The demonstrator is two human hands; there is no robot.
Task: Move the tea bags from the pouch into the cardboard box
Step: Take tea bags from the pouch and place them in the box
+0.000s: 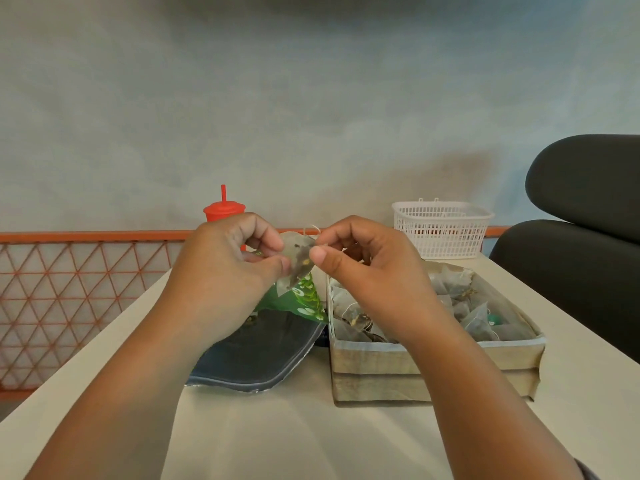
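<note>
Fingers (275, 265) of the left hand (221, 271) are curled, with thumb and forefinger pinching the left side of a translucent tea bag (297, 258). The bag hangs in the air above and to the left of the cardboard box (433, 370), over the gap between box and pouch. The right hand (370, 271) meets it from the other side: its thumb and forefinger are pressed together on the bag's upper right edge, and the other fingers are folded loosely behind. A thin white string (311, 229) loops up just above that pinch.

Far to the left of the box, past the edge of the worktop (311, 441), runs an orange mesh railing (69, 289). A red cup (224, 210) with a lid and straw stands beyond the box and to its left, partly hidden behind the left hand. The pouch (263, 351) lies flat on the worktop just beside the box's left wall. Its dark back faces up and a green printed flap shows at its far end, under the held bag.

The box sits on the worktop under the right wrist, open at the top. Inside it are several tea bags (479, 318) heaped together, one with a green tag (494, 319). Beyond the box, at the far edge of the worktop, stands a white plastic basket (441, 230). To the right of the box, off the worktop, is a black padded chair (585, 216).
</note>
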